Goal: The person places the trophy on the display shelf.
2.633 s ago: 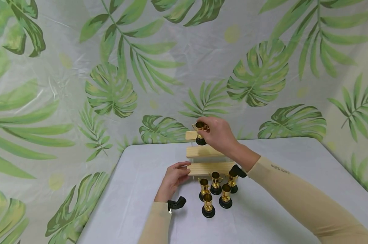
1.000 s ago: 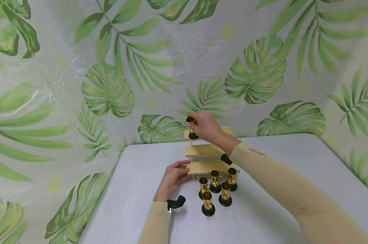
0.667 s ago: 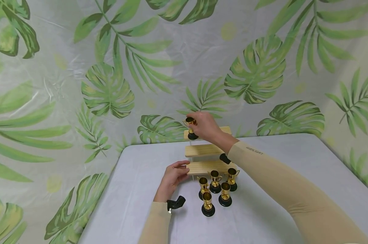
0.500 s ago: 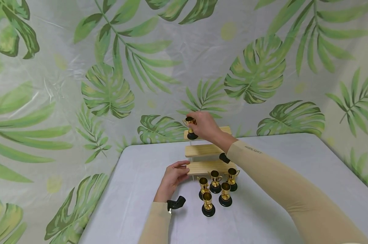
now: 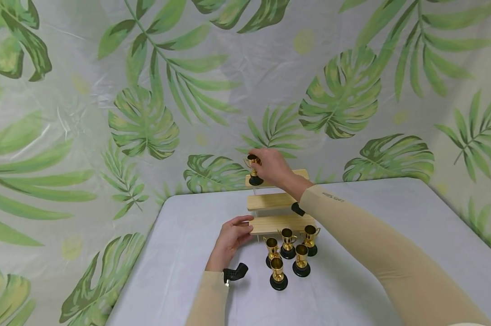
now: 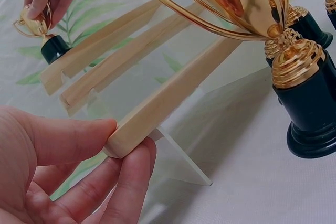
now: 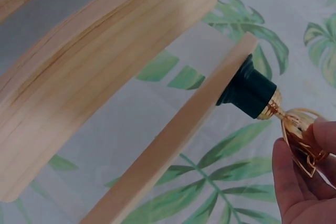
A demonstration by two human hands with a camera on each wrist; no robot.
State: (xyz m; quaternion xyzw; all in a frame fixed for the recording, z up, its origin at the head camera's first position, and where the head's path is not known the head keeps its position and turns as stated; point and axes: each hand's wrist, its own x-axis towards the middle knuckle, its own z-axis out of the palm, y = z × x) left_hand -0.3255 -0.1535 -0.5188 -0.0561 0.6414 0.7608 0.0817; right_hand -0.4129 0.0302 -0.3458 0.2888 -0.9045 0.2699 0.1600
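Observation:
My right hand [image 5: 271, 165] pinches the cup of a small gold trophy [image 5: 254, 170] by its handle side. In the right wrist view the trophy's black base [image 7: 249, 87] meets the top shelf board [image 7: 178, 129] near its end. My left hand [image 5: 231, 237] grips the left end of the lowest board [image 5: 282, 224], thumb above and fingers below, as the left wrist view shows. The boards belong to a three-tier wooden shelf stand with clear side supports [image 6: 184, 156]. The middle board [image 5: 269, 200] bears nothing that I can see.
Several more gold trophies [image 5: 301, 260] with black bases stand upright on the white tablecloth [image 5: 351, 290], right in front of the stand. A leaf-patterned sheet [image 5: 229, 90] hangs behind the table. A black wrist device [image 5: 235, 272] sits on the left wrist.
My right hand has carried the trophy left and back to the left end of the top board. Over the last half second it barely moves. My left hand stays on the lowest board.

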